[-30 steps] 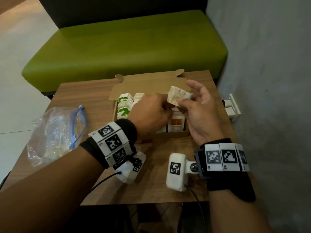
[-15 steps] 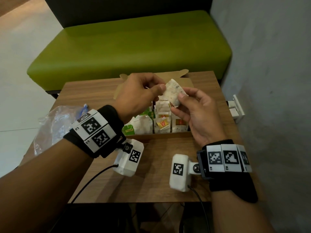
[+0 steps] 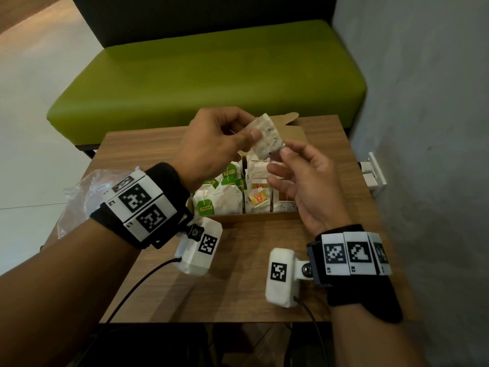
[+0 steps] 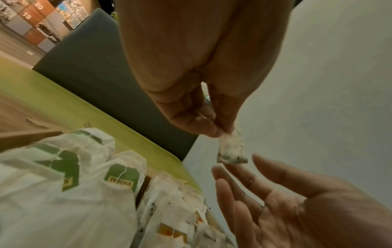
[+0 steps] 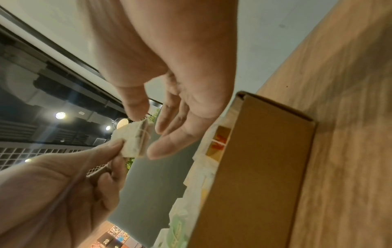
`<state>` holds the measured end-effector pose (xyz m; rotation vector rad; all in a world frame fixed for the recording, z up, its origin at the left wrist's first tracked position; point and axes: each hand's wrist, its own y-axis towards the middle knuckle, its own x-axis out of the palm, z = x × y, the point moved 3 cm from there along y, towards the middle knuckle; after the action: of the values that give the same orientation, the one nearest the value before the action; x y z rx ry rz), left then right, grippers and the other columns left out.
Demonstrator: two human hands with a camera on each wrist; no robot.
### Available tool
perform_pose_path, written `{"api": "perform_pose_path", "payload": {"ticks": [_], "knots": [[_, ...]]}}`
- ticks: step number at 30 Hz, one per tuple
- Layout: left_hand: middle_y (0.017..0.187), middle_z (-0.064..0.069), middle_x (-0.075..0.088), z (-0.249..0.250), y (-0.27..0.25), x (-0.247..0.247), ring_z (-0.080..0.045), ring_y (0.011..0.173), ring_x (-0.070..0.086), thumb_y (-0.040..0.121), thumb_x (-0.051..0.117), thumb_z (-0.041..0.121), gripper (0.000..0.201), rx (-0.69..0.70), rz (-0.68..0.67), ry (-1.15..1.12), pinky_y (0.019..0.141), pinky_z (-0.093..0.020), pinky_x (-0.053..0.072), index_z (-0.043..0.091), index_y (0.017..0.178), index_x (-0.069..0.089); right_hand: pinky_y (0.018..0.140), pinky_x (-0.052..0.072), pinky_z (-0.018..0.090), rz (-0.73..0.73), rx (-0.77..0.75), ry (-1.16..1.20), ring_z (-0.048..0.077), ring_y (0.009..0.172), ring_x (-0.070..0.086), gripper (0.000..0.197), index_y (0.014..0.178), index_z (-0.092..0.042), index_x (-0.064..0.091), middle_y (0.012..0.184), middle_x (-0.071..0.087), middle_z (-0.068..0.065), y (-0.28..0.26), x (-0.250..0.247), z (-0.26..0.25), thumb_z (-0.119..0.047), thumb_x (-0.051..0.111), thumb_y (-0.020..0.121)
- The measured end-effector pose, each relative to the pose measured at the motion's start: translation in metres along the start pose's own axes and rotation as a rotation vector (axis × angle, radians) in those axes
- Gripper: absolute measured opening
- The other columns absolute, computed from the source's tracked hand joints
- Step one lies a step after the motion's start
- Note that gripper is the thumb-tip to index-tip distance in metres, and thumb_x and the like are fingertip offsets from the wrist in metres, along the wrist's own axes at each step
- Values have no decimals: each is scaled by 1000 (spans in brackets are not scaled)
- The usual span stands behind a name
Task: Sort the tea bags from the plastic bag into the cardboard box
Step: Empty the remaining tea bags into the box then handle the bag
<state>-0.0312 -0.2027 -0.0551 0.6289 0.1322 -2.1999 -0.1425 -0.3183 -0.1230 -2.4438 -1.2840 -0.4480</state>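
My left hand [image 3: 251, 136] pinches a white speckled tea bag [image 3: 267, 136] by its upper edge, in the air above the open cardboard box [image 3: 254, 217]. My right hand [image 3: 280, 160] is just below the bag with relaxed, spread fingers; one fingertip touches the bag's lower corner. In the left wrist view the tea bag [image 4: 231, 151] hangs from my left hand [image 4: 218, 132] over the flat right palm [image 4: 297, 209]. The box holds green-tagged bags [image 3: 206, 207] on the left and yellow-tagged bags [image 3: 258, 198] on the right. The plastic bag [image 3: 82, 197] lies crumpled at the table's left edge.
The box stands on a small wooden table [image 3: 238, 260]. Behind the table is a green bench [image 3: 211, 75], and a grey wall [image 3: 423, 128] runs close along the right. A white fitting [image 3: 373, 176] is mounted low on that wall.
My left hand came up out of the box and took hold of the tea bag. My right hand, which held it before, has loosened its fingers. The bag has risen a little.
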Motion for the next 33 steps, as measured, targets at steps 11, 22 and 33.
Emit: {"api": "perform_pose_path", "payload": {"ticks": [11, 22, 33], "knots": [[101, -19, 70, -2, 0, 2, -24, 90, 66, 93, 63, 3, 17, 26, -150, -144, 82, -38, 57, 17, 90, 72, 62, 58, 25, -100, 125, 137, 17, 78, 70, 27, 110, -14, 67, 110, 70, 17, -2, 9, 0, -36, 55, 99], [87, 2, 73, -18, -13, 4, -9, 69, 67, 89, 69, 36, 17, -142, -157, 102, 54, -20, 49, 22, 99, 70, 66, 57, 23, -21, -9, -136, 8, 72, 68, 11, 103, -10, 65, 91, 71, 6, -3, 4, 3, -5, 68, 93], [72, 3, 70, -41, -20, -14, 4, 54, 59, 88, 73, 13, 3, -141, -72, 243, 49, -9, 42, 11, 89, 71, 74, 51, 33, -216, -120, -1290, 6, 75, 60, 22, 80, -27, 75, 73, 65, -12, -18, 15, -2, -46, 70, 89]]}}
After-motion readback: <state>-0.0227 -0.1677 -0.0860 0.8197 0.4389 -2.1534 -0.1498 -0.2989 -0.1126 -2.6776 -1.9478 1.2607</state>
